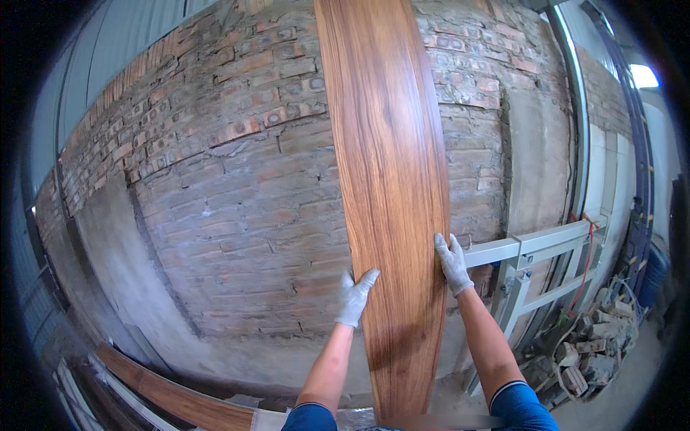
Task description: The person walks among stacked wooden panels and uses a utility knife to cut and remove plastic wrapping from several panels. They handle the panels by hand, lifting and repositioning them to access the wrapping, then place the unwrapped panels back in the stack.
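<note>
While the left hand [353, 297] and the right hand [453, 264] hold its 2 long edges, the board [392, 179] stands lengthwise in front of the brick wall [215, 208], running from the top of the view down to the bottom, between the forearms [329, 368]. Its face is brown wood grain with darker streaks, glossy higher up and shaded low down.

The left hand grips the left edge, its thumb laid on the face and its other fingers mostly hidden. The right hand, slightly higher, grips the right edge; how its fingers sit behind the board I cannot tell. Both hands are gloved in pale grey, and the 2 sleeves [523, 408] are blue.

Just beyond the right hand, a pale metal frame [496, 251] stands before the wall, with a red cord [591, 237] hanging on it. Farther right, a heap of rubble [600, 352] lies at the floor [643, 373], and a purple upright [638, 144] rises near the rim of the view. At lower left lies a 2nd plank [176, 391] of similar brown, well apart from the left hand. Broken bricks cross the wall's upper part, smooth plaster [118, 233] covers a patch at left, and pale cladding [83, 93] shows at upper left.
</note>
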